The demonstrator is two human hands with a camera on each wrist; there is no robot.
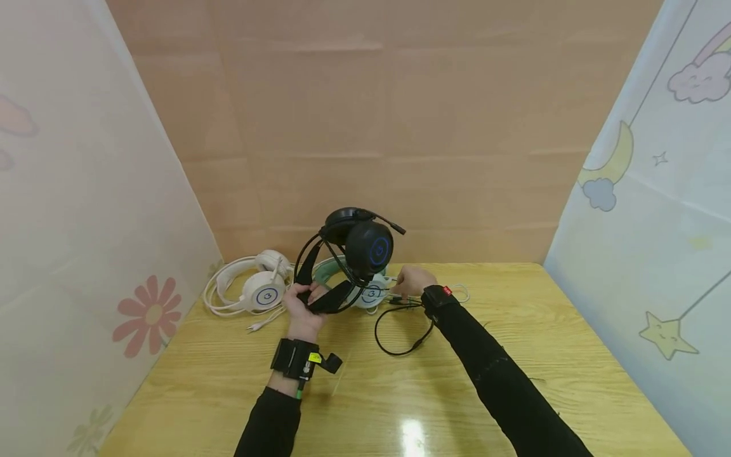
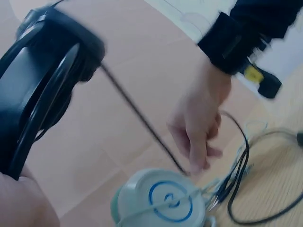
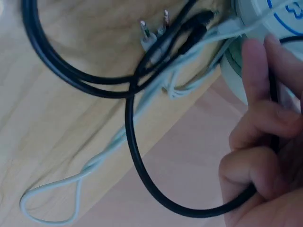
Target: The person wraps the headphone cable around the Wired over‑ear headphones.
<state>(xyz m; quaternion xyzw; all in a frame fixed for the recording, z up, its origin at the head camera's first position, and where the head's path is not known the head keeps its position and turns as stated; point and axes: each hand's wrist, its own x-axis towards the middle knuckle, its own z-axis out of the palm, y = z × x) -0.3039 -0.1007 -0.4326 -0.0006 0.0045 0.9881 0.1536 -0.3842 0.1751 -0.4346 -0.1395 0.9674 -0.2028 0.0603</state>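
A person's left hand (image 1: 304,311) grips a black headset (image 1: 370,247) by its headband, above a wooden table (image 1: 371,406). The right hand (image 1: 414,281), partly cropped up close, appears to hold a black cable (image 3: 199,213) in curled fingers, near a green-and-white headset (image 2: 139,198).

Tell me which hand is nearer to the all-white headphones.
Left. The left hand, holding the black headset, is just right of the all-white headphones in the head view; the right hand, holding the black cable, is farther right, past the green-and-white headphones.
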